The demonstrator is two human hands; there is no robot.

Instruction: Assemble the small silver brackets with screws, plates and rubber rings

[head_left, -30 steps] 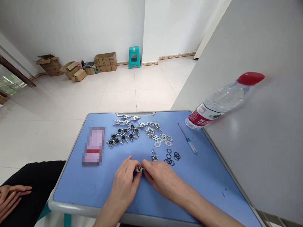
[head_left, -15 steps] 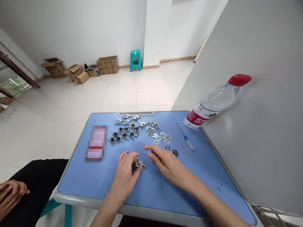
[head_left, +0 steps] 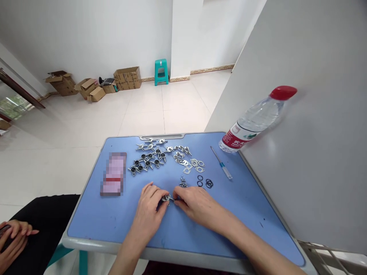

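Right hand [head_left: 195, 200] is back, pinching the metal fitting [head_left: 165, 198] left hand [head_left: 151, 202] clamps toward the surface's near edge [head_left: 177, 256], seemingly mid-assembly, next needing steadiness.

The small part [head_left: 165, 198] is the middle of the clock. The left hand [head_left: 151, 202] is at 9 o'clock and the right hand [head_left: 197, 202] at 3. On the table [head_left: 114, 225], metal parts [head_left: 147, 163] lie at 11. Tiny bits [head_left: 183, 183] lie between 1 and 2, with flat plates [head_left: 200, 169] behind them. Rings [head_left: 206, 183] lie between 2 and 3. Farther out at 2 is the screwdriver [head_left: 225, 170], then the bottle [head_left: 241, 133] by the far corner. A blurred thing [head_left: 113, 173] lies at 10. On the floor behind the table, the stool [head_left: 161, 64] is at 12, boxes [head_left: 127, 79] between 10 and 11. Another person's hands [head_left: 17, 233] are just below 9.
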